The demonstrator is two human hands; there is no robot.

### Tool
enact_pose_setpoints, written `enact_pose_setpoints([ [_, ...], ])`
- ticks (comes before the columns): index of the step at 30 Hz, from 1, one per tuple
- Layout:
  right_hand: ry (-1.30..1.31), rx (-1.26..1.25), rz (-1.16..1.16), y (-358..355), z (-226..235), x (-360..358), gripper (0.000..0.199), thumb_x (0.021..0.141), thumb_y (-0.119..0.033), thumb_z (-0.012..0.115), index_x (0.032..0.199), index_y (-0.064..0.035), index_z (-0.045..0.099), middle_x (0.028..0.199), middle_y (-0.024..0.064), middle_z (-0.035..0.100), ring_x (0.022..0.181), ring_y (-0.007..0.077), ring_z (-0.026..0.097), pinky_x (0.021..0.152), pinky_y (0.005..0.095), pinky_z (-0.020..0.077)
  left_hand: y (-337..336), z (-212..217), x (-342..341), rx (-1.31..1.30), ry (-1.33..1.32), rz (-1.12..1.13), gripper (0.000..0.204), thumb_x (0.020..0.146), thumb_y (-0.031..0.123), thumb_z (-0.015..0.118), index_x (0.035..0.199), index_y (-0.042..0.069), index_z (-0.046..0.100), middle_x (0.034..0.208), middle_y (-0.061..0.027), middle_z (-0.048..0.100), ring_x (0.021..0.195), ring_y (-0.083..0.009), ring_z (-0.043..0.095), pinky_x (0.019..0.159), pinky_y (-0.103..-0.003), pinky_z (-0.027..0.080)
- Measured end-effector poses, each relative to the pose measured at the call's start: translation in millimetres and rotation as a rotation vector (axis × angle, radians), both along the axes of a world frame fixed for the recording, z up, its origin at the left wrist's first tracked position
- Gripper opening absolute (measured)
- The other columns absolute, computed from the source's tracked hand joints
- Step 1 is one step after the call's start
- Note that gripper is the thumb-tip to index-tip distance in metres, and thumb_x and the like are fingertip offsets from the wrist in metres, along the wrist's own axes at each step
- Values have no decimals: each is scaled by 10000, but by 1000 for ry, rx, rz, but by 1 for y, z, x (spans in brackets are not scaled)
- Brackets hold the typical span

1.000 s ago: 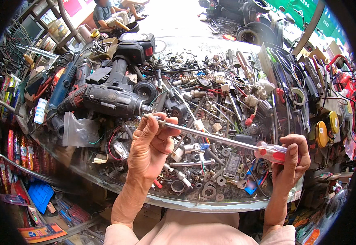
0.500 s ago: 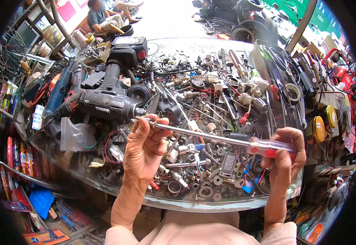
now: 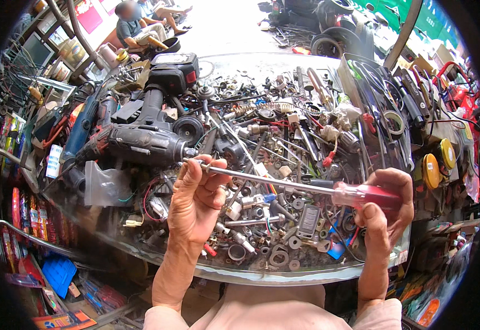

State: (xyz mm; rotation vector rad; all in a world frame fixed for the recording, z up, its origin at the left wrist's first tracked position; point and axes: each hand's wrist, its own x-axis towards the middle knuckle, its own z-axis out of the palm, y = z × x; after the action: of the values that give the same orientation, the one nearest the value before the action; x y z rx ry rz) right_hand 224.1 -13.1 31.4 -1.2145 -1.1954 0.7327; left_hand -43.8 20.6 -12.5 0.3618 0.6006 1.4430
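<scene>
Screwdriver held level above the table, both hands on it. Right hand wrapped around the clear red handle; left hand pinching the shaft near its tip with thumb and fingers, a small part apparently at the tip, too small to make out.

Risks, as judged from this:
- Tip sits close against the left fingers. A push or twist from the right hand could drive it into the fingertips.
- If a small part is on the tip, a loosened pinch would drop it into the heap of nuts and washers directly below, where it would be hard to pick out again.
- Long shaft spans the clutter; lowering either end could knock loose pieces off the near edge.

Surface: round glass table, thickly covered with bolts, sockets, springs, wires, a grey key fob. Black drill lies on the left part, battery pack behind it. Yellow tape reels at the right.

Room: open-fronted stall, racks of packaged goods low on the left, tyres at the back, a seated person in the far left corner, bright pavement beyond.
</scene>
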Motion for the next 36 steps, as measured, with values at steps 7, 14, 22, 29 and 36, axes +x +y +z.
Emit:
enact_pose_setpoints([
  [7, 40, -41, -77, -3, -5, 6, 402, 827, -388, 658, 908, -5, 569, 744, 13, 544, 491, 18, 446, 422, 153, 330, -1, -1, 2, 4, -6, -28, 245, 896, 274, 567, 1026, 67, 588, 974, -142, 664, 820, -211, 677, 500, -239, 480],
  [14, -43, 83, -43, -1, -3, -7, 454, 773, -403, 706, 942, -9, 556, 799, 23, 550, 698, 86, 536, 664, 221, 443, 1, -1, -2, 8, -44, -1, 244, 896, 271, 568, 1030, 69, 585, 976, -146, 663, 811, -216, 675, 503, -246, 480],
  [22, 65, -57, -35, -4, -8, 4, 425, 812, -406, 665, 921, -8, 564, 751, 23, 558, 531, 49, 504, 479, 174, 388, -2, 1, -1, -1, -39, -11, 252, 897, 274, 568, 1040, 67, 577, 977, -146, 663, 815, -214, 674, 506, -246, 473],
  [29, 19, -54, -72, -5, -6, 0, 471, 783, -420, 695, 970, -10, 557, 687, 14, 547, 454, 28, 469, 399, 152, 339, 0, -1, -2, -4, -52, -10, 257, 892, 279, 573, 1037, 66, 573, 976, -145, 665, 812, -208, 675, 510, -243, 468],
  [36, 32, 93, -6, 5, -7, -10, 479, 797, -398, 681, 1033, -13, 525, 709, 29, 555, 485, 39, 501, 425, 159, 370, 0, 0, -1, -14, -49, -12, 249, 897, 275, 566, 1037, 70, 577, 980, -147, 664, 813, -209, 675, 509, -242, 467],
])
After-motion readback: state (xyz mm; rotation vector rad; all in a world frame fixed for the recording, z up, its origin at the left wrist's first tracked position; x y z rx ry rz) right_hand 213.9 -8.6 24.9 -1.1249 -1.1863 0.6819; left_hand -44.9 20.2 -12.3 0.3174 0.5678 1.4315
